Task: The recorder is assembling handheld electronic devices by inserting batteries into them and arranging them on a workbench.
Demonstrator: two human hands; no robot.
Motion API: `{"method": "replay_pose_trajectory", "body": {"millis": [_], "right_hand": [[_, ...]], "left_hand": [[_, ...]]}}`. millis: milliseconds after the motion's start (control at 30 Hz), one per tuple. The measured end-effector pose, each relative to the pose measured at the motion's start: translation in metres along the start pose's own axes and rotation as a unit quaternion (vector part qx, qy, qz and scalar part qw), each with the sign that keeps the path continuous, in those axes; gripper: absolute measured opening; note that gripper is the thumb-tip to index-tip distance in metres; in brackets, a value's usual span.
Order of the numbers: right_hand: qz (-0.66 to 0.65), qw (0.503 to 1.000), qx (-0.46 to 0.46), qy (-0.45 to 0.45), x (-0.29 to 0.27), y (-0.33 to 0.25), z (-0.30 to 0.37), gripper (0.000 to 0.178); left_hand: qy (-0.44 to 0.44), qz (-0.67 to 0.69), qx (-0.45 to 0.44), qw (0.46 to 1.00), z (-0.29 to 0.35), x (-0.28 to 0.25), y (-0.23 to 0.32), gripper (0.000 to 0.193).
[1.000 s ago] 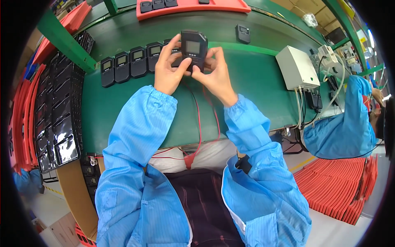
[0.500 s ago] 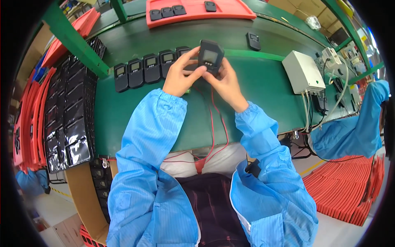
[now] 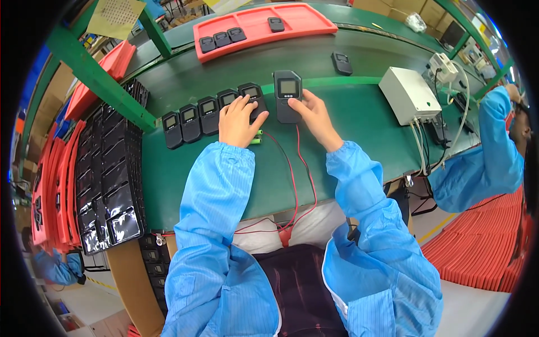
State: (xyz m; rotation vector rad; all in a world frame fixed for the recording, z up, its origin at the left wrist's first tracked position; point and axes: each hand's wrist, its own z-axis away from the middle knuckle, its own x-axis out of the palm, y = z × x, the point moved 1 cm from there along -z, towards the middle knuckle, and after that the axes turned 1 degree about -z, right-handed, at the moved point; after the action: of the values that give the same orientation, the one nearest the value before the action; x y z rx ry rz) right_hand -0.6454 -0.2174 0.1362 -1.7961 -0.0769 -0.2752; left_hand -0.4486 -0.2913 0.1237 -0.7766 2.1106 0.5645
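I'm standing in a factory: green workbench (image 3: pixel 168 180), matching black gadgets (image 3: pixel 208 119) in a row, stacked red trays (image 3: pixel 471 247).

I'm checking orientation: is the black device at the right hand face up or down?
Face up: the black device shows its grey screen, the right hand touching it.

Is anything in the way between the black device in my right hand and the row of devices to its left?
Your left hand, partly: its fingers overlap the row's rightmost device, and its thumb juts into the gap. Nothing else visible stands between there and the black device in your right hand, just green bench.
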Motion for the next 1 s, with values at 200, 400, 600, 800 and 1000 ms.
{"method": "replay_pose_trajectory", "body": {"millis": [200, 400, 600, 800, 1000], "right_hand": [[0.132, 0.987, -0.008, 0.092, -0.016, 0.009, -0.002, 0.04], [0.143, 0.983, -0.046, 0.105, -0.006, -0.001, 0.001, 0.04], [0.093, 0.99, -0.064, 0.08, -0.007, 0.0, -0.002, 0.044], [0.058, 0.992, -0.075, 0.078, -0.008, -0.003, -0.004, 0.043], [0.058, 0.993, -0.063, 0.083, -0.001, -0.016, 0.004, 0.049]], "left_hand": [[-0.069, 0.083, -0.016, 0.994, -0.008, -0.008, 0.027, 0.047], [-0.111, 0.11, -0.102, 0.982, -0.001, -0.012, 0.055, 0.046], [-0.102, 0.079, -0.035, 0.991, 0.004, 0.001, 0.048, 0.04], [-0.095, 0.195, -0.13, 0.968, 0.003, -0.007, 0.043, 0.043], [-0.056, 0.632, -0.268, 0.725, 0.015, -0.009, -0.001, 0.052]]}}
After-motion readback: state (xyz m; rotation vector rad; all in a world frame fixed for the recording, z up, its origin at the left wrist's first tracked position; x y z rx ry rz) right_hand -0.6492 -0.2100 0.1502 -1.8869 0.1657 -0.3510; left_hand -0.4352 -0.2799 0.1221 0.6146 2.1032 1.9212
